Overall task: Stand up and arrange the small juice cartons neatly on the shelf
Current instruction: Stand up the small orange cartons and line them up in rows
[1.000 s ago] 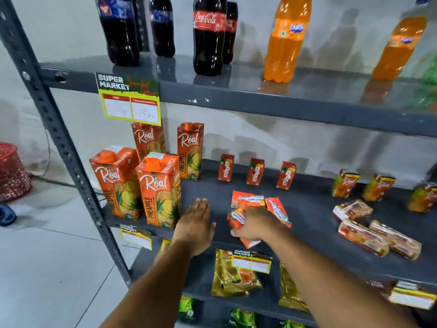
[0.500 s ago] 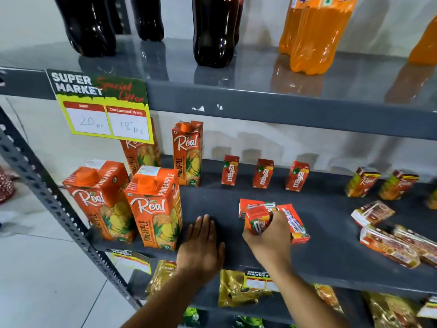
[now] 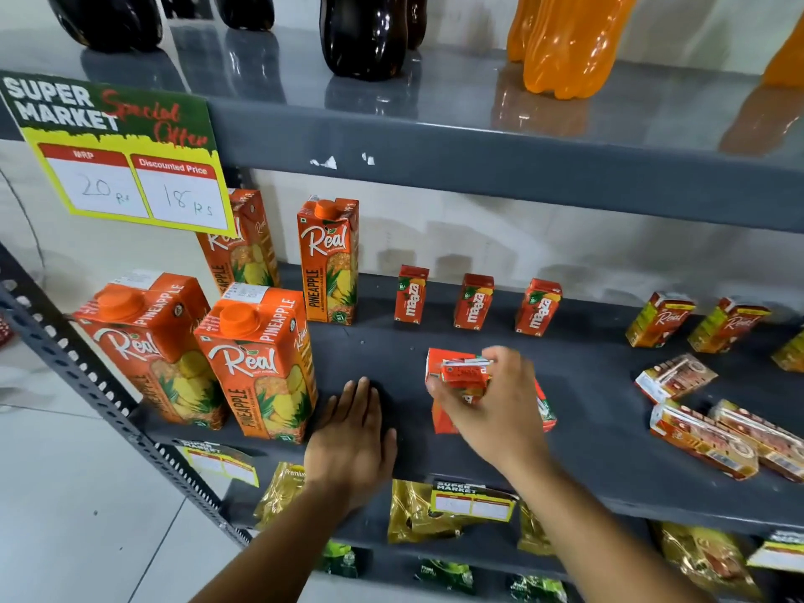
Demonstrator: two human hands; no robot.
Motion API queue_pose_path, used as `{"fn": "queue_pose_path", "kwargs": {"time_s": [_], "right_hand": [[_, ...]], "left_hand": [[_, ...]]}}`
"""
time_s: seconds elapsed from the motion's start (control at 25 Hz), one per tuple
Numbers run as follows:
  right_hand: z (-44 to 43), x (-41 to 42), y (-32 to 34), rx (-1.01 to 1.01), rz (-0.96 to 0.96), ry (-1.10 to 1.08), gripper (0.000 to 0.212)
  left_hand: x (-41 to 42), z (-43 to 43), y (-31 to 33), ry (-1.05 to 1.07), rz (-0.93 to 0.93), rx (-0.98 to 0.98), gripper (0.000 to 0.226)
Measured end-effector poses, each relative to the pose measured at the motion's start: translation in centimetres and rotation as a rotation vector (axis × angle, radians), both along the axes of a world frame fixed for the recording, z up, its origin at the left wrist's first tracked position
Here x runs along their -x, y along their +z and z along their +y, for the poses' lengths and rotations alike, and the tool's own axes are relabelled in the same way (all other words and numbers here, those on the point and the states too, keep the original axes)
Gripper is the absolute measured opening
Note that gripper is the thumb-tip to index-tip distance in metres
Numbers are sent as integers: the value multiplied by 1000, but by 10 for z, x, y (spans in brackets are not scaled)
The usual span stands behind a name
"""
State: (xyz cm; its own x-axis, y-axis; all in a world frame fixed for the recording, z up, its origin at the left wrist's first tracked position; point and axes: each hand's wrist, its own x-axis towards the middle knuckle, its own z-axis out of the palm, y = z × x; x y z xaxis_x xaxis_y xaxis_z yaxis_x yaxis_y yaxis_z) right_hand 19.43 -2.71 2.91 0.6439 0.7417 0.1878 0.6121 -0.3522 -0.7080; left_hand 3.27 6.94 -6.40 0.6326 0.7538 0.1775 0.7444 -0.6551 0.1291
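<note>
The small red juice carton (image 3: 462, 373) sits in the right hand (image 3: 491, 402), lifted just above the middle of the grey shelf (image 3: 609, 463), its top end facing the camera. The fingers (image 3: 509, 363) and thumb are curled closed around its sides. Under the hand lie more red cartons (image 3: 441, 417) flat on the shelf; at least 2 show, one at the hand's left and one corner at its right, and I cannot tell the full count because the hand covers them.

The left hand (image 3: 352, 441) lies palm down on the shelf near its front edge, fingers straight and close together, holding nothing, just beside the nearest big pineapple carton.

Behind, 3 small Maaza cartons (image 3: 473, 301) stand upright in a row at the back, apart from one another. To the right, 2 small Real cartons (image 3: 659, 319) stand at the back, with part of a 3rd at the frame edge. In front of them 3 small Real cartons (image 3: 702, 441) lie flat.

At the left, 4 tall pineapple cartons (image 3: 261, 363) stand upright, 2 in front and 2 behind. A yellow price sign (image 3: 126, 167) hangs from the upper shelf, where dark bottles (image 3: 363, 34) and orange bottles (image 3: 574, 41) stand.
</note>
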Motion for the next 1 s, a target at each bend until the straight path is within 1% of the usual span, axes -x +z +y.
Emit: {"fn": "queue_pose_path", "kwargs": {"time_s": [0.04,0.08,0.12,0.2,0.24,0.28,0.36,0.4,0.44,0.52,0.6,0.72,0.84,0.92,0.96,1.0], "right_hand": [[4,-2,7,165,-76,40,74],[9,-2,11,303,-143,78,72],[13,-2,14,380,-194,126,65],[18,-7,24,407,-233,247,47],[19,-12,31,407,-247,333,45],[21,-18,38,418,-286,434,49],[26,-27,54,463,-450,664,59],[30,-30,59,475,-567,780,58],[33,-33,63,474,-682,887,53],[37,-40,67,454,-842,1048,42],[41,-49,67,446,-870,1134,35],[46,-61,64,464,-848,1163,39],[48,-66,59,495,-811,1085,50],[46,-73,65,560,-703,989,74],[43,-78,70,564,-632,909,79],[40,-85,73,527,-538,800,75]], "left_hand": [[0,0,2,0,10,5,64],[1,-1,3,3,21,8,65],[0,-1,4,10,31,11,65],[0,-1,4,31,39,29,65],[0,-2,4,36,36,31,65],[-1,-3,4,36,37,28,65],[-1,-3,4,37,49,13,64],[-1,-4,4,41,53,12,64],[-1,-4,4,43,57,16,65],[-1,-4,3,39,54,19,66],[-2,-3,1,39,47,16,67],[-3,-4,3,39,47,5,69],[-2,-3,2,33,47,-1,70],[-1,-2,0,35,46,-1,70],[-1,-2,0,34,45,-1,70],[-2,-2,-1,34,45,-1,69]]}}
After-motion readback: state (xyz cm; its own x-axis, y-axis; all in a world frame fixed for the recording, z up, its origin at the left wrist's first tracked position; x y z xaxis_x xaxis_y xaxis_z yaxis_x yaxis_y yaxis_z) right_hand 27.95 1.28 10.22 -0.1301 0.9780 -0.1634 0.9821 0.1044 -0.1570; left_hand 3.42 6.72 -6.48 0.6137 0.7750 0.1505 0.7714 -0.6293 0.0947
